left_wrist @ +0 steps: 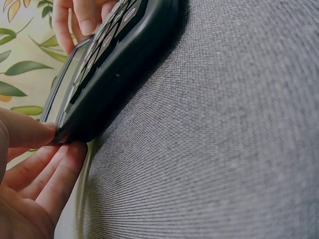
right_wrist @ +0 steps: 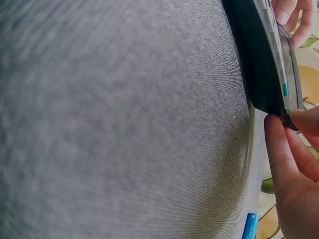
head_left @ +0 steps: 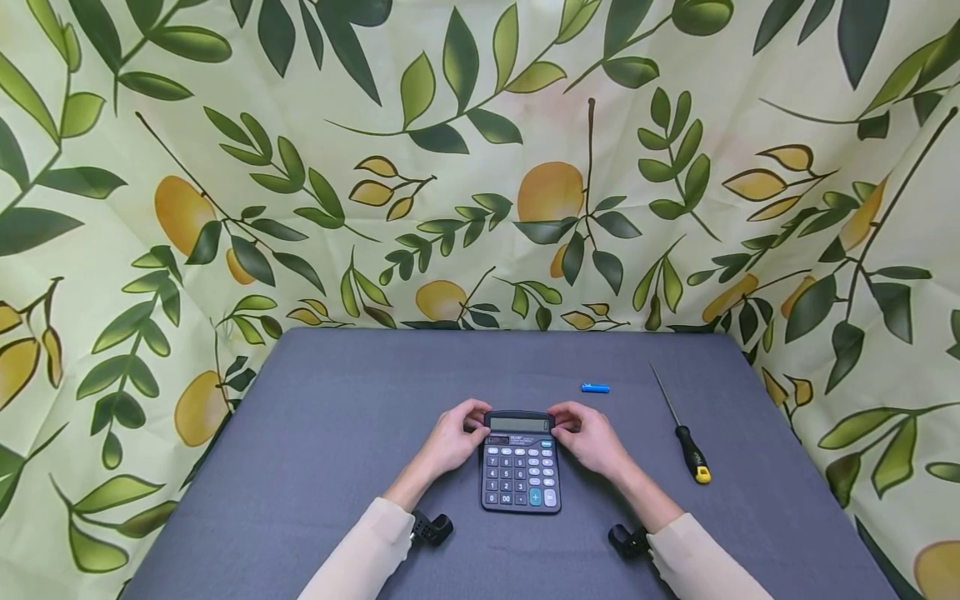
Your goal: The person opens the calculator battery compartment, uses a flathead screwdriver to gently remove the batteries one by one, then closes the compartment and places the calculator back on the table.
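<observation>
A dark calculator (head_left: 521,462) with a grey display, dark number keys and a few pale and teal keys lies face up, its display end away from me. My left hand (head_left: 452,435) pinches its upper left corner, thumb on the front and fingers behind the edge. At the upper right corner my right hand (head_left: 590,435) pinches it the same way. In the left wrist view the calculator (left_wrist: 94,74) shows its thick side close over the cloth, with the left hand (left_wrist: 37,174) at the corner. The right wrist view has the right hand (right_wrist: 294,159) at the opposite corner.
A blue battery (head_left: 596,388) lies beyond the right hand. Farther right is a screwdriver (head_left: 691,454) with a black and yellow handle, its shaft pointing away. The grey cloth-covered table (head_left: 360,375) meets a leaf-and-fruit patterned curtain (head_left: 480,250) at its back and sides.
</observation>
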A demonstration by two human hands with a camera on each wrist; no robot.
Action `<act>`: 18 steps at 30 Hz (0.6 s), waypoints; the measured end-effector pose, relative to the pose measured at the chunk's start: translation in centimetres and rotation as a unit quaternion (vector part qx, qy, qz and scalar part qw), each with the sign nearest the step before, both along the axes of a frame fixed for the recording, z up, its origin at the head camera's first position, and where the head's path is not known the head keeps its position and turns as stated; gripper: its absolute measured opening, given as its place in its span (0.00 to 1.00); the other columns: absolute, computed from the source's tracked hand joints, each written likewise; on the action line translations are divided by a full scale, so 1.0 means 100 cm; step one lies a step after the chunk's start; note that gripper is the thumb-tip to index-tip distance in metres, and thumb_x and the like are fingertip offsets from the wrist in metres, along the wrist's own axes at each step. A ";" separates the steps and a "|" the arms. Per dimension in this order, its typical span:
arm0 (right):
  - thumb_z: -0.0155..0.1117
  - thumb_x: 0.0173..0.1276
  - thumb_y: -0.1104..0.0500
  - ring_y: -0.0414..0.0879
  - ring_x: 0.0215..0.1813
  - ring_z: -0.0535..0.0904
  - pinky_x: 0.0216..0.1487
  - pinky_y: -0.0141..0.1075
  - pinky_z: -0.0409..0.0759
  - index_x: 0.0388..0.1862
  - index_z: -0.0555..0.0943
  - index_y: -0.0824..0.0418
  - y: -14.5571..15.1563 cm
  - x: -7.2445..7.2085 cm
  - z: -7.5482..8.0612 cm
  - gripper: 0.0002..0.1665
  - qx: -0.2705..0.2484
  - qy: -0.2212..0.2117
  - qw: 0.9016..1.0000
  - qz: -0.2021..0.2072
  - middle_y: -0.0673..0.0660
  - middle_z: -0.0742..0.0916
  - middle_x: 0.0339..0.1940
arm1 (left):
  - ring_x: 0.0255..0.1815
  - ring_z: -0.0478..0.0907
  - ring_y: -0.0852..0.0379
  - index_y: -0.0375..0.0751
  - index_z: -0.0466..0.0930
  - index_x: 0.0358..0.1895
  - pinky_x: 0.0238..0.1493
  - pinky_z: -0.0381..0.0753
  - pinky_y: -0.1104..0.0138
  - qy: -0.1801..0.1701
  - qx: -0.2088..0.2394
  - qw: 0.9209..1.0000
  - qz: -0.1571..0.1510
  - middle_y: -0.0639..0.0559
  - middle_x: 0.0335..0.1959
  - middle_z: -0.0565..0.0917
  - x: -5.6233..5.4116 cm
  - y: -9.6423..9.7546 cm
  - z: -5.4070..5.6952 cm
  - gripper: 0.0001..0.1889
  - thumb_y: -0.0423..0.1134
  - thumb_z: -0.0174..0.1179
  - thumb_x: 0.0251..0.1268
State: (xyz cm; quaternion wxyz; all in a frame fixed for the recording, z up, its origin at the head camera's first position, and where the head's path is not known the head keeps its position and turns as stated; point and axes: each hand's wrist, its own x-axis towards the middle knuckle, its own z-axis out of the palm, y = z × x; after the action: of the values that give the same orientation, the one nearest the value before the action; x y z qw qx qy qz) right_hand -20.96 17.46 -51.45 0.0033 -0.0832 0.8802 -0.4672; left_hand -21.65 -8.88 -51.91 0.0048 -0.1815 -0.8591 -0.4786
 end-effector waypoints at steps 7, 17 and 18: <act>0.68 0.65 0.72 0.49 0.45 0.85 0.53 0.49 0.82 0.53 0.84 0.64 0.001 0.001 0.000 0.17 -0.001 0.003 1.000 0.001 0.56 0.87 0.42 | 0.43 0.85 0.52 0.36 0.81 0.55 0.50 0.82 0.56 -0.006 -0.007 1.000 0.005 0.47 0.42 0.84 0.001 0.000 0.001 0.15 0.27 0.64 0.66; 0.69 0.66 0.69 0.47 0.45 0.84 0.52 0.47 0.81 0.52 0.85 0.63 0.008 0.000 0.000 0.15 0.009 0.017 1.000 -0.001 0.54 0.88 0.43 | 0.41 0.86 0.52 0.34 0.81 0.55 0.48 0.83 0.59 0.000 -0.008 1.000 -0.005 0.46 0.41 0.86 0.001 -0.005 0.006 0.15 0.26 0.63 0.65; 0.69 0.66 0.69 0.47 0.45 0.84 0.51 0.47 0.81 0.52 0.85 0.63 0.009 0.000 0.000 0.15 0.012 0.021 1.000 0.000 0.54 0.89 0.43 | 0.41 0.86 0.52 0.33 0.81 0.55 0.48 0.83 0.59 0.002 -0.009 1.000 -0.005 0.46 0.41 0.86 0.002 -0.006 0.007 0.15 0.26 0.63 0.65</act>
State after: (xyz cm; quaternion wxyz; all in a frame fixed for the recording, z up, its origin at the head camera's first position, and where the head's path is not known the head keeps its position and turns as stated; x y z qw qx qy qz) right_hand -20.94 18.41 -51.40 -0.0138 -0.0929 0.8854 -0.4552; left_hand -21.49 -9.48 -51.25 0.0021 -0.1867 -0.8626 -0.4702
